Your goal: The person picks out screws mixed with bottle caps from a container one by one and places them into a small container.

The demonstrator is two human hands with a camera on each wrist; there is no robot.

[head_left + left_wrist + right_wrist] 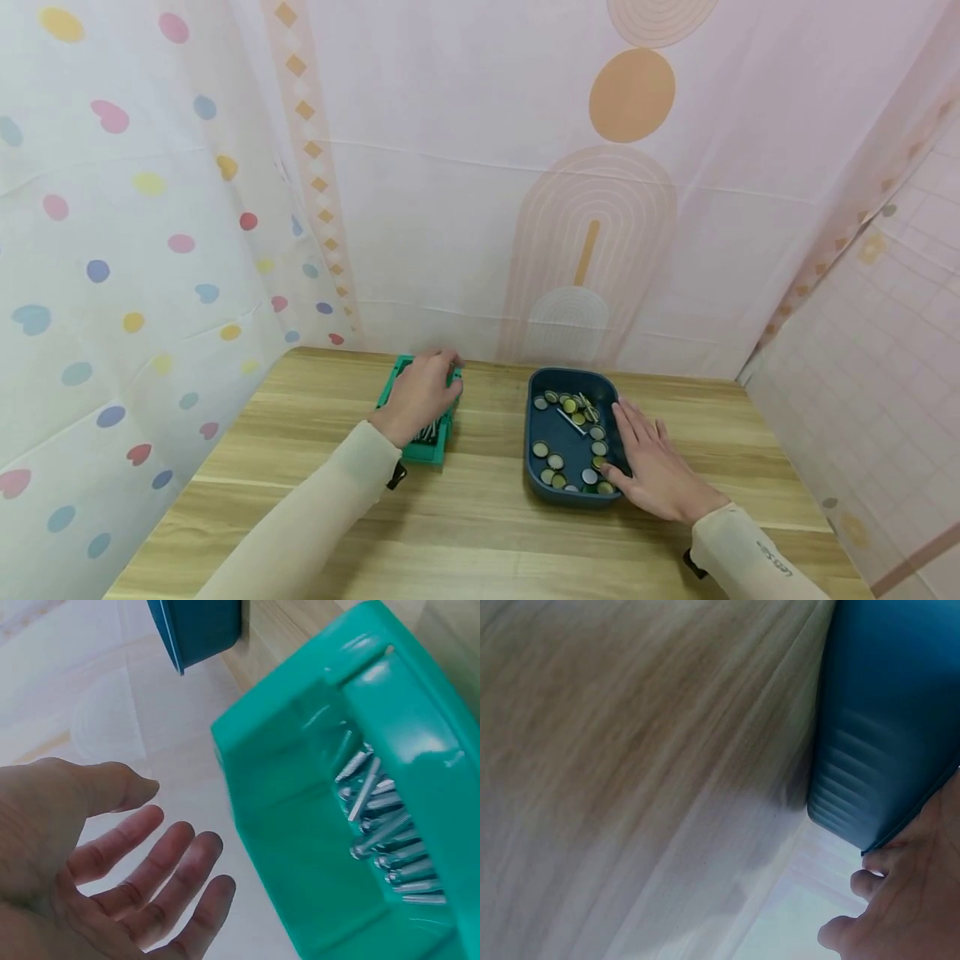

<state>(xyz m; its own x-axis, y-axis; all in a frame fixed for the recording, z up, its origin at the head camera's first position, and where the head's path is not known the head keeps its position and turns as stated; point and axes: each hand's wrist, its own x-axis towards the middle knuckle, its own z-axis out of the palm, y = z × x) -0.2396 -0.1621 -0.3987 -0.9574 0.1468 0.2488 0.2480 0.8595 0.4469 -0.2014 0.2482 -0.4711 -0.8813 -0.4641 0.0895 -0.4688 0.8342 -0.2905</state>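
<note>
My left hand (423,392) hovers over a green bin (423,454), covering much of it in the head view. Between its loosely bent fingers (176,862) and thumb there is nothing. Several silver screws (386,825) lie heaped along one side inside the bin. My right hand (660,467) rests along the right rim of a dark blue tub (534,442), fingers fairly straight, thumb reaching over the edge. Inside the tub are several bottle caps (555,460), gold and silver, scattered near the walls. A screw (572,422) lies among them on the tub's floor.
Both containers stand on a wood-grain table (480,542), with a strip of tabletop between them. A patterned curtain (450,208) hangs behind the table's far edge, and more printed cloth (885,350) closes off the right side.
</note>
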